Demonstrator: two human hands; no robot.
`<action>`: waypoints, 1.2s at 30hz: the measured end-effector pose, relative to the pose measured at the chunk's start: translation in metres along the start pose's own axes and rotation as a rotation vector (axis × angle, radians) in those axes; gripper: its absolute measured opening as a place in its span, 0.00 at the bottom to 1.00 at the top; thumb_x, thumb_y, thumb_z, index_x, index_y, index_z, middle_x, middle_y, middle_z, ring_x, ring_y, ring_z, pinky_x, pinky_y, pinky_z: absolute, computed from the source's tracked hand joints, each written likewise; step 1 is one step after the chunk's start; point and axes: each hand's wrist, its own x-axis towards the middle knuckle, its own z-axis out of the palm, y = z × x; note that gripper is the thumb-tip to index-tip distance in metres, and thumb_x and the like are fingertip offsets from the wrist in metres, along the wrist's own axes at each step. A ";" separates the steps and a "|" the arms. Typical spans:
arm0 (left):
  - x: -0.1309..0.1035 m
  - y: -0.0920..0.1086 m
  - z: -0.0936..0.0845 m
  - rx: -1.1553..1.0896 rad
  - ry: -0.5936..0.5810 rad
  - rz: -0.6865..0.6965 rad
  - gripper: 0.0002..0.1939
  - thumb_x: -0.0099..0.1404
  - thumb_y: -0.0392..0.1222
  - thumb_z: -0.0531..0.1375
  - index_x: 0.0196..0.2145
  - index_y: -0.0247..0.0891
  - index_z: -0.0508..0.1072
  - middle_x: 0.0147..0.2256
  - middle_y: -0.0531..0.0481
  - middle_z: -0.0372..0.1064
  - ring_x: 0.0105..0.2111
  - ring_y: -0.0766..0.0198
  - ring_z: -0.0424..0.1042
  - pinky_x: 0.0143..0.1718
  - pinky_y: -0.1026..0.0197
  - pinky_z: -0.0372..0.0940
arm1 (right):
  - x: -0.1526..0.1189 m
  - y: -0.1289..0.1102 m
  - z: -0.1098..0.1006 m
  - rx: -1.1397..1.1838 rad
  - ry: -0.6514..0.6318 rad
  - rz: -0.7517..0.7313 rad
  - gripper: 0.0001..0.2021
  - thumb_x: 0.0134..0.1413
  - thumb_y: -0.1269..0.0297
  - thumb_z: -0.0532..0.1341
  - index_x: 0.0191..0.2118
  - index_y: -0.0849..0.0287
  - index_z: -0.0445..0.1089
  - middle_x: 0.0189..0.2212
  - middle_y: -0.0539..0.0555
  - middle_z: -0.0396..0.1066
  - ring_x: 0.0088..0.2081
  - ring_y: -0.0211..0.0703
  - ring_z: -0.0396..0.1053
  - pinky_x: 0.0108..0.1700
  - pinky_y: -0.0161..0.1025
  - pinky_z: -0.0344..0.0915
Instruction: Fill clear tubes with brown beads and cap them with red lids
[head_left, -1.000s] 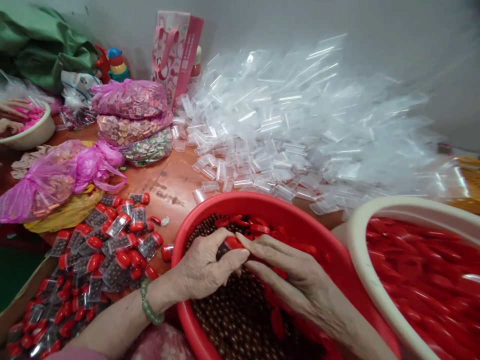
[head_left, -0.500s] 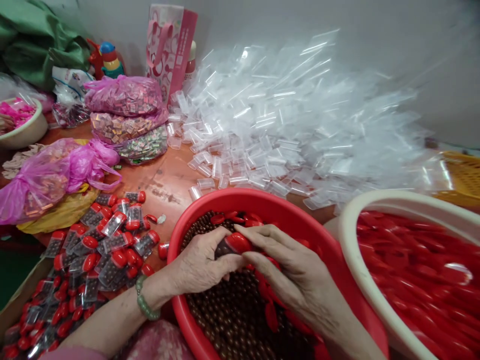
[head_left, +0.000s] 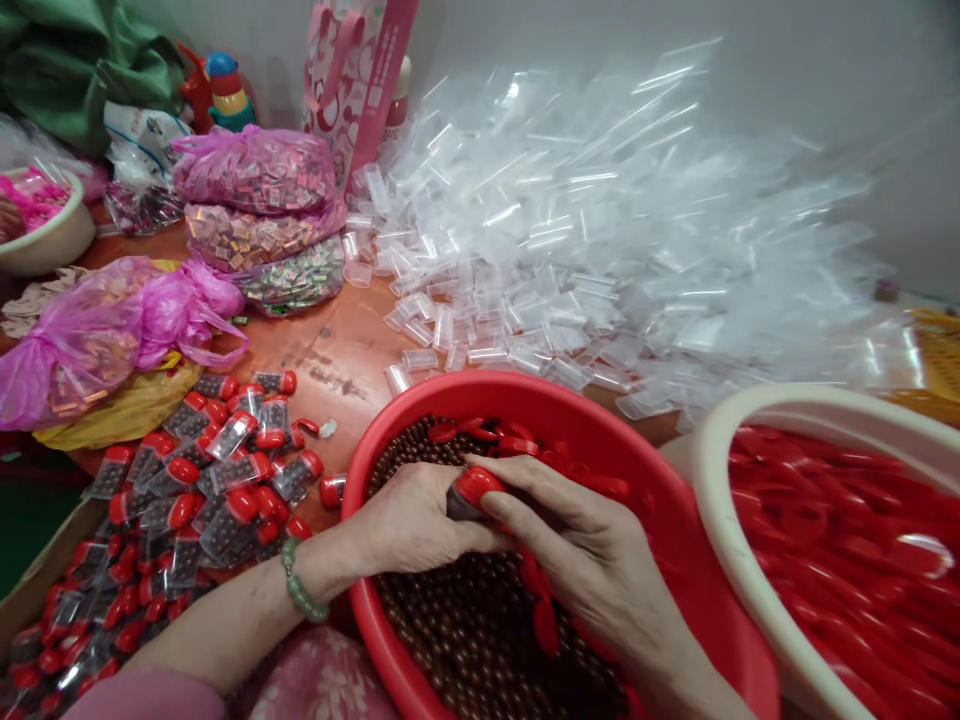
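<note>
1. Currently, the left hand (head_left: 424, 520) is clamping a small container (head_left: 460, 504) between its thumb and curled fingers; part of that grip is being hidden from view.
2. The right hand (head_left: 577, 525) is pressing thumb and fingers around the red cap (head_left: 481, 484) of that same container, so the two hands are meeting over one thing.
3. The container is showing a dark body toward the left hand and its cap toward the right hand.
4. Directly under both hands, a red tub (head_left: 450, 386) is holding brown beads (head_left: 435, 640), with red pieces (head_left: 545, 625) lying among them, mostly below and beyond the right hand.
5. To the right of the right hand, a cream tub (head_left: 716, 500) is holding many more red pieces.
6. Around the left wrist, a green bracelet (head_left: 291, 572) is resting.
7. Left of the left hand, many red-capped containers (head_left: 232, 470) are lying heaped.
8. Beyond both hands, a pile of clear plastic sleeves (head_left: 525, 270) is spreading over the table (head_left: 330, 335).
9. Farther out, beyond the left hand, pink plastic bags (head_left: 255, 180) full of little pieces are sitting stacked.
</note>
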 end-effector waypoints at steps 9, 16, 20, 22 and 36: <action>-0.003 0.000 -0.004 0.010 0.011 0.009 0.05 0.55 0.37 0.63 0.30 0.34 0.77 0.29 0.53 0.72 0.37 0.60 0.69 0.44 0.61 0.63 | -0.002 -0.004 0.006 -0.245 0.062 -0.265 0.11 0.58 0.72 0.61 0.45 0.53 0.74 0.36 0.53 0.77 0.36 0.41 0.76 0.39 0.36 0.73; -0.003 -0.005 -0.004 -0.258 -0.079 -0.134 0.07 0.52 0.40 0.64 0.27 0.33 0.73 0.22 0.57 0.63 0.24 0.70 0.62 0.31 0.65 0.60 | -0.005 0.000 0.005 -0.548 -0.073 -0.456 0.22 0.62 0.54 0.57 0.57 0.61 0.62 0.40 0.61 0.73 0.39 0.46 0.74 0.37 0.39 0.73; -0.002 0.000 -0.004 -0.449 -0.067 -0.291 0.16 0.42 0.45 0.70 0.24 0.33 0.72 0.20 0.57 0.66 0.21 0.70 0.64 0.28 0.64 0.60 | -0.005 0.003 0.011 -0.799 -0.061 -0.568 0.37 0.55 0.39 0.55 0.56 0.71 0.60 0.40 0.69 0.71 0.40 0.56 0.72 0.38 0.50 0.72; 0.000 0.004 -0.003 -0.529 -0.026 -0.324 0.18 0.35 0.43 0.73 0.20 0.33 0.70 0.19 0.57 0.66 0.23 0.71 0.63 0.29 0.65 0.60 | -0.005 0.005 0.015 -0.896 -0.018 -0.594 0.34 0.58 0.45 0.56 0.55 0.74 0.59 0.39 0.71 0.71 0.39 0.57 0.71 0.38 0.51 0.71; 0.001 0.004 -0.003 -0.656 -0.110 -0.330 0.18 0.33 0.40 0.74 0.19 0.32 0.70 0.19 0.57 0.65 0.23 0.73 0.63 0.29 0.67 0.58 | 0.003 0.008 0.013 -0.863 0.022 -0.713 0.28 0.51 0.61 0.60 0.55 0.71 0.59 0.33 0.64 0.73 0.34 0.50 0.71 0.36 0.46 0.68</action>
